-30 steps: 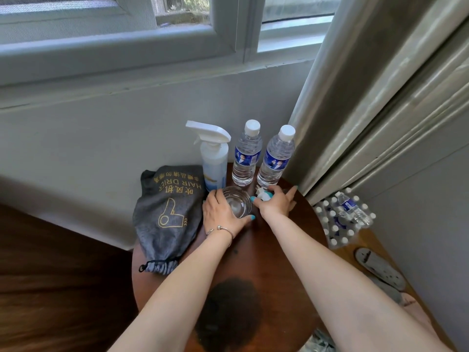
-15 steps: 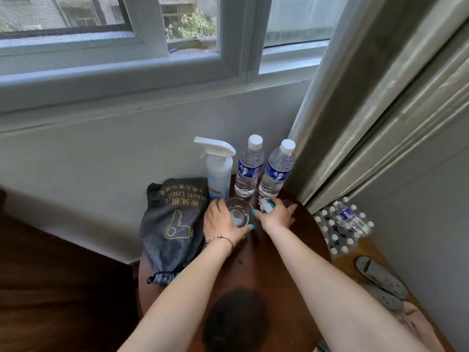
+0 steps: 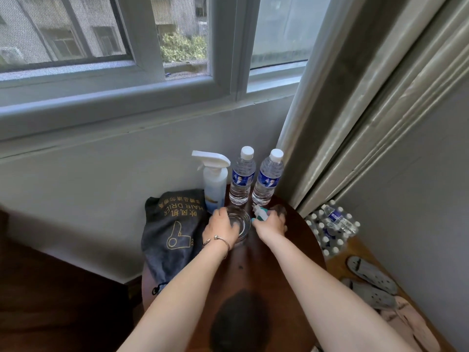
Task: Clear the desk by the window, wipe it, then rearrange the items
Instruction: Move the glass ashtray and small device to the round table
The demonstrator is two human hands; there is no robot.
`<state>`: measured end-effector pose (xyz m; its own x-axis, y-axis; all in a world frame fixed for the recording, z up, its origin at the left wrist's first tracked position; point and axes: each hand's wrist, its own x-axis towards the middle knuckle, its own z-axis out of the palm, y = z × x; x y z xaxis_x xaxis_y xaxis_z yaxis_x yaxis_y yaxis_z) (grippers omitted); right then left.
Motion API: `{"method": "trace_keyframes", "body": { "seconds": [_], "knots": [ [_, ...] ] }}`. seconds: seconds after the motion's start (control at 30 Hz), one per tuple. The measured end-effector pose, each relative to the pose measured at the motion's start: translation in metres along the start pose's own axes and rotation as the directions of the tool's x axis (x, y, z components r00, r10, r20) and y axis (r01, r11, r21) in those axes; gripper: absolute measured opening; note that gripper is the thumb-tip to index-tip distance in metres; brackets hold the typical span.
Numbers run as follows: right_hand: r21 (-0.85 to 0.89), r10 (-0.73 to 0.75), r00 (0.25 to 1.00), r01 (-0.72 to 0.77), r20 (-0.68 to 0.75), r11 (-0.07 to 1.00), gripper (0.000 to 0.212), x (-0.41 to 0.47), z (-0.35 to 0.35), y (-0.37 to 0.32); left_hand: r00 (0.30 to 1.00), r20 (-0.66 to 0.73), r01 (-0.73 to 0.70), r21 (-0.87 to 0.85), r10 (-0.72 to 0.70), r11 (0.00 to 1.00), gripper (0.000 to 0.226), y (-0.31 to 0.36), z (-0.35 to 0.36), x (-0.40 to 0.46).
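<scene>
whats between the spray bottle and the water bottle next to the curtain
In the head view, a second water bottle stands between the spray bottle and the curtain-side water bottle, all three upright in a row at the table's back edge.

On the counter, the spray bottle stands at the back; two water bottles right of it, the bag left, the glass in front.

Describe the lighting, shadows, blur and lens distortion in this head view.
Head view: daylight comes through the window; the room below is dimmer. A dark shadow falls on the round table near the camera. The wide lens bends the window frame and curtain. The left hand on the glass and the right hand look slightly soft; the bottle labels are unreadable.
</scene>
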<state>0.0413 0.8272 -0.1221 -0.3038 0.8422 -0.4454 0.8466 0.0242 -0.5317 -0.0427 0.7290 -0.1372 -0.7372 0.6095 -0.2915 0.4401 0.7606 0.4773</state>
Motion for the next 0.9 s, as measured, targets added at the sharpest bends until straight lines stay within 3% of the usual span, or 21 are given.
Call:
{"method": "trace_keyframes", "body": {
  "seconds": [0.07, 0.17, 0.33, 0.4, 0.5, 0.63, 0.77, 0.9],
  "knots": [
    [-0.069, -0.001, 0.998, 0.005, 0.057, 0.998, 0.061, -0.009, 0.001, 0.006, 0.982, 0.188, 0.0, -0.011, 0.002, 1.0, 0.039, -0.005, -0.001, -0.003],
    [-0.17, 0.005, 0.991, 0.018, 0.135, 0.985, 0.063, -0.024, 0.002, 0.016, 0.912, 0.407, -0.074, 0.055, 0.046, 0.996, 0.049, -0.009, -0.001, -0.016],
    [-0.354, 0.021, 0.967, 0.073, 0.253, 0.932, 0.058, -0.051, -0.002, 0.02, 0.92, 0.382, -0.118, 0.062, 0.086, 0.991, 0.044, -0.005, -0.019, -0.033],
    [-0.402, -0.001, 0.956, 0.125, 0.294, 0.907, 0.055, -0.061, -0.005, 0.02, 0.897, 0.438, -0.112, 0.113, 0.052, 0.987, 0.037, -0.002, -0.027, -0.04],
    [-0.427, -0.013, 0.918, 0.196, 0.395, 0.883, 0.047, -0.074, -0.011, 0.021, 0.808, 0.587, -0.143, 0.275, -0.048, 0.951, 0.027, -0.006, -0.031, -0.058],
    [-0.529, -0.008, 0.855, 0.328, 0.518, 0.783, 0.04, -0.088, -0.017, 0.033, 0.8, 0.583, -0.145, 0.419, -0.143, 0.896, 0.029, -0.013, -0.029, -0.091],
    [-0.572, -0.019, 0.81, 0.431, 0.586, 0.698, 0.02, -0.104, -0.028, 0.04, 0.799, 0.571, -0.093, 0.426, -0.187, 0.9, 0.035, -0.016, -0.027, -0.124],
    [-0.572, -0.078, 0.792, 0.501, 0.606, 0.65, 0.045, -0.118, -0.034, 0.052, 0.827, 0.516, 0.016, 0.373, -0.221, 0.928, 0.031, -0.012, -0.027, -0.151]
  ]
}}
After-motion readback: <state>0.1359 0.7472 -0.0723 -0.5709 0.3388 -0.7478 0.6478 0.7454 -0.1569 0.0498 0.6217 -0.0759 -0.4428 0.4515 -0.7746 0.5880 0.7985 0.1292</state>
